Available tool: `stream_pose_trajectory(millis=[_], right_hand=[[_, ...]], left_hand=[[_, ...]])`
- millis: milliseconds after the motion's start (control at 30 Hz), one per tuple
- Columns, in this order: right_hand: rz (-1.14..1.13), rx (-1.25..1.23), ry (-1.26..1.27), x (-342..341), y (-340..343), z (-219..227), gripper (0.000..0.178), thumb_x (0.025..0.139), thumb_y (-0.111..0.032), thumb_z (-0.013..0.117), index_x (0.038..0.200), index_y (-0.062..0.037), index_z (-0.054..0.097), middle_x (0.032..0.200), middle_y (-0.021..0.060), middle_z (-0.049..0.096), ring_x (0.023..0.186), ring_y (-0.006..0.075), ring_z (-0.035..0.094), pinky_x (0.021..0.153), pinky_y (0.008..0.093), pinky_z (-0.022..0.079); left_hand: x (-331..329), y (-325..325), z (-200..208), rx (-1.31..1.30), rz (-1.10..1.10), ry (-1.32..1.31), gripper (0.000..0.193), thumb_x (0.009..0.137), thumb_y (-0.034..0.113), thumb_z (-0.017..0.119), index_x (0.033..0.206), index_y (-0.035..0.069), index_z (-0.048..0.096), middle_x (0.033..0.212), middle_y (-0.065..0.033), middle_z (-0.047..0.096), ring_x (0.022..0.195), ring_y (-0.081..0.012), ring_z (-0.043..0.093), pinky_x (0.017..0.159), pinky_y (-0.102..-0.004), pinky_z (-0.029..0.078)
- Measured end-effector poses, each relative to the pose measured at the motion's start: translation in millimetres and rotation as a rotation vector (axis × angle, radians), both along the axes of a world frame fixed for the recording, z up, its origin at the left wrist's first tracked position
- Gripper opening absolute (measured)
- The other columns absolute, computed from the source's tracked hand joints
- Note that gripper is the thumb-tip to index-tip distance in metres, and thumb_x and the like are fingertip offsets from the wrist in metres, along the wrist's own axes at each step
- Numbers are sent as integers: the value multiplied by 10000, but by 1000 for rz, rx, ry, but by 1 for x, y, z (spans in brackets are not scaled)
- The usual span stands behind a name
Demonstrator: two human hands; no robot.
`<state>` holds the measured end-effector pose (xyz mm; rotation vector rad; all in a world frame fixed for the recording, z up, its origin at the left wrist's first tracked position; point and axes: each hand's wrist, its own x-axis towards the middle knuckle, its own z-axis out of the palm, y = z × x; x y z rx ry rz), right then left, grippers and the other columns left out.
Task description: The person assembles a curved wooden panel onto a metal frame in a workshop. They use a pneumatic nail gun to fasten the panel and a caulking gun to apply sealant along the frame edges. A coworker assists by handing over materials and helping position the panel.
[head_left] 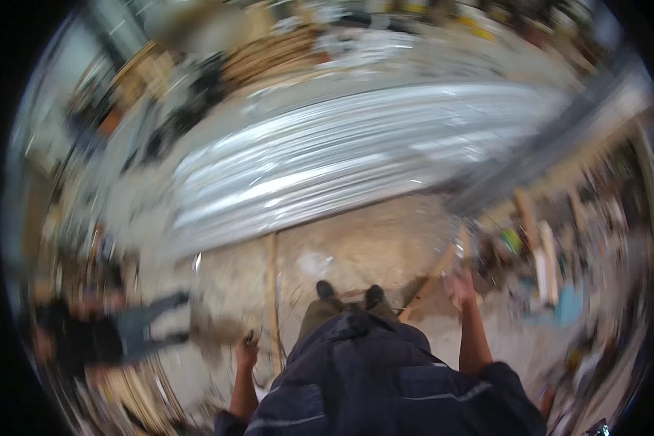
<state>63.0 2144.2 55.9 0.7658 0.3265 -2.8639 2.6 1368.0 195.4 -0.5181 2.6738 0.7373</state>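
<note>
My left hand (pixel 246 352) hangs low at my left side, closed, with a small dark object (pixel 250 337) at its top that is too blurred to name. A long thin wooden strip (pixel 273 291) runs on the floor just right of it. My right hand (pixel 459 288) is out to my right at about waist height, its fingers smeared by motion. Whether it holds anything does not show. Beyond it are blurred pieces of wood (pixel 463 243). In front of me lies a wide stack of long, shiny silver metal profiles (pixel 327 160).
Another person (pixel 87 330) in a dark top and grey trousers is at the left. Dark long bars (pixel 538 145) slant across the right. Wooden boards (pixel 548 269) and a light blue item (pixel 568 305) lie at the right. Stacked timber (pixel 269 58) is at the back.
</note>
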Motion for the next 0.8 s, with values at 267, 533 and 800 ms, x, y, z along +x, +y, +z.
stream_pose_trajectory(millis=[267, 533, 800], right_hand=[[1408, 1257, -61, -58, -231, 25, 292, 964, -294, 571, 1089, -54, 679, 912, 110, 706, 748, 211, 662, 684, 374, 534], [1290, 1317, 28, -227, -306, 67, 197, 915, -205, 598, 897, -19, 658, 831, 111, 694, 681, 212, 692, 575, 332, 535], [1412, 1426, 67, -320, -524, 155, 284, 917, -134, 615, 1101, 73, 676, 868, 145, 712, 691, 202, 675, 587, 337, 529]], left_hand=[[145, -38, 13, 64, 578, -8, 407, 927, 385, 646, 1030, -7, 680, 831, -180, 719, 787, -301, 713, 705, -407, 527], [171, -84, 2, 140, 880, 225, 357, 946, 324, 640, 1013, -25, 662, 789, -183, 708, 736, -281, 711, 675, -382, 525], [131, -213, 158, -6, 1136, 616, 262, 971, 222, 622, 1042, -29, 646, 762, -123, 665, 675, -170, 627, 651, -327, 503]])
